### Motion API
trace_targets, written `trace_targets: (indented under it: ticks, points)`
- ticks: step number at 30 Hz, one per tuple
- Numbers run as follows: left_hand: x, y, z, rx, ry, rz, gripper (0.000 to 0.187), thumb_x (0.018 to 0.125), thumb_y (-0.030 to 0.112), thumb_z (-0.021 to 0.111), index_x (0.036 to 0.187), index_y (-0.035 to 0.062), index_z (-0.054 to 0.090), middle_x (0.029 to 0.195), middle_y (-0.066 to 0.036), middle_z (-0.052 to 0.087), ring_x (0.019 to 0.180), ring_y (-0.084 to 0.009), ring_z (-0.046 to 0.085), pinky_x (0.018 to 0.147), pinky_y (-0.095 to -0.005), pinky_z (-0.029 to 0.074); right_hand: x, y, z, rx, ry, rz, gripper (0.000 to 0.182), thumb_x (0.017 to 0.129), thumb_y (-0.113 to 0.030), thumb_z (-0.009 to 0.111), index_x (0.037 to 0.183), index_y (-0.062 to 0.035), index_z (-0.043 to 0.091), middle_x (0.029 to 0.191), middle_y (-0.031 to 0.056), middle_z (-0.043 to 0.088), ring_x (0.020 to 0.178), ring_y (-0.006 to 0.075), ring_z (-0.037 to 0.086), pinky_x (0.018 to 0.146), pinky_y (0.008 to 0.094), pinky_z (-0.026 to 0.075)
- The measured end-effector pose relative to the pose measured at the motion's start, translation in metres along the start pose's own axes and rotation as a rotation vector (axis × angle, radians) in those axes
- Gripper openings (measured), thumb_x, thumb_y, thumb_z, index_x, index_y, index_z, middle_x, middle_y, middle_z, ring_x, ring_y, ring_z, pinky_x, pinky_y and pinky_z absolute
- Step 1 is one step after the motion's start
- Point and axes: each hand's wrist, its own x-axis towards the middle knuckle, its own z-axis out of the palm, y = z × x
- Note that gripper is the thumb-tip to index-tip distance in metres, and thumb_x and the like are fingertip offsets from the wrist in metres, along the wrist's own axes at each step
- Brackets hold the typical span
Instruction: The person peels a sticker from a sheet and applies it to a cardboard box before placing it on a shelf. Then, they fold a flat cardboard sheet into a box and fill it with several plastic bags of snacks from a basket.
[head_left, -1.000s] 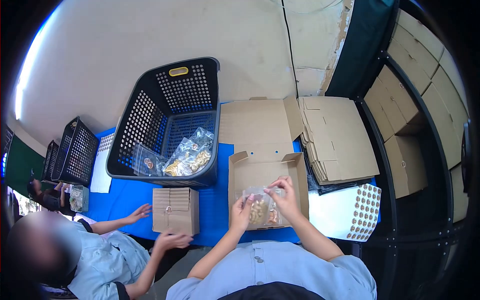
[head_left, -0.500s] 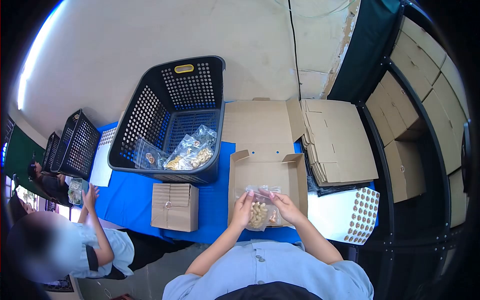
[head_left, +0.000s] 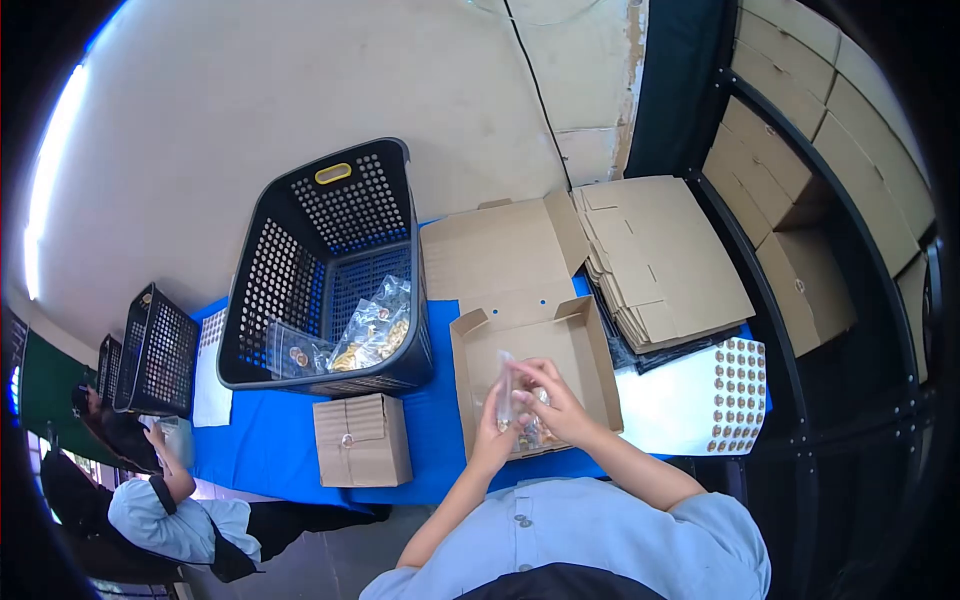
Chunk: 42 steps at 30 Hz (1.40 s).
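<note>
My left hand (head_left: 490,436) grips a clear zip bag (head_left: 505,385), which stands nearly edge-on to me. In the frame before, pale curved nuts that look like cashews show in it. My right hand (head_left: 556,408) closes its fingertips on the bag's upper part. Both hands are over the near side of an open cardboard box (head_left: 598,375), whose lid lies back. Behind my right hand, a second clear bag (head_left: 541,436) with orange-brown pieces is partly hidden at the box's near end.
A black perforated crate (head_left: 400,345) at left holds several filled bags (head_left: 372,335). A closed carton (head_left: 362,440) stands before it. Flattened cartons (head_left: 665,260) are stacked right of the box, near a sticker sheet (head_left: 680,400). Another person (head_left: 150,520) works at far left.
The zip bag has turned from facing me to nearly edge-on. My right hand has shifted across its top. The view has tilted, and the person at left has moved their arm.
</note>
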Motion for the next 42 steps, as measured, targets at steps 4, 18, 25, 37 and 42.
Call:
trace_targets:
  ticks: [4,18,25,37,42]
  points:
    - [0.001,0.015,-0.002,-0.005,-0.045,-0.124,0.048,0.094,0.036,0.057,0.125,-0.0009,0.053,0.119,-0.012,0.058,0.113,-0.0187,0.053,0.098,-0.0309,0.039,-0.001,0.017,0.000,-0.307,0.277,0.034,0.035,0.087,-0.020,0.066,0.117,-0.0032,0.060,0.123,0.0114,0.047,0.119,0.0231,0.042,0.100,0.0369,0.036]
    - [0.017,-0.006,-0.027,-0.017,0.001,-0.224,0.055,0.098,0.044,0.041,0.122,-0.0040,0.055,0.120,-0.013,0.060,0.112,-0.0204,0.053,0.100,-0.0314,0.037,-0.020,0.053,-0.019,0.183,-0.053,0.294,0.037,0.091,-0.018,0.062,0.124,-0.0024,0.053,0.102,0.0045,0.063,0.088,0.0105,0.060,0.077,0.0269,0.049]
    - [0.013,-0.093,-0.051,0.475,-0.054,-0.166,0.059,0.089,0.037,0.060,0.137,0.0077,0.043,0.142,-0.021,0.034,0.131,-0.0387,0.035,0.107,-0.0436,0.029,-0.031,0.105,-0.064,-0.411,0.463,0.396,0.047,0.089,-0.016,0.061,0.131,-0.0023,0.044,0.098,0.0196,0.064,0.086,0.0258,0.063,0.076,0.0352,0.049]
    - [-0.014,-0.129,-0.049,0.886,-0.235,-0.362,0.082,0.077,0.041,0.071,0.143,0.0109,0.032,0.151,-0.029,0.010,0.140,-0.0426,0.012,0.114,-0.0504,0.013,-0.050,0.156,-0.059,-0.749,0.530,0.493,0.071,0.088,-0.012,0.056,0.145,-0.0051,0.015,0.107,0.0290,0.058,0.098,0.0420,0.058,0.081,0.0459,0.048]
    - [-0.013,-0.128,-0.050,0.841,-0.228,-0.363,0.080,0.078,0.039,0.069,0.143,0.0118,0.031,0.150,-0.030,0.012,0.139,-0.0435,0.017,0.114,-0.0490,0.014,-0.057,0.179,-0.048,-0.715,0.338,0.770,0.085,0.085,-0.017,0.061,0.146,0.0001,0.005,0.122,0.0336,0.049,0.115,0.0455,0.048,0.101,0.0442,0.037]
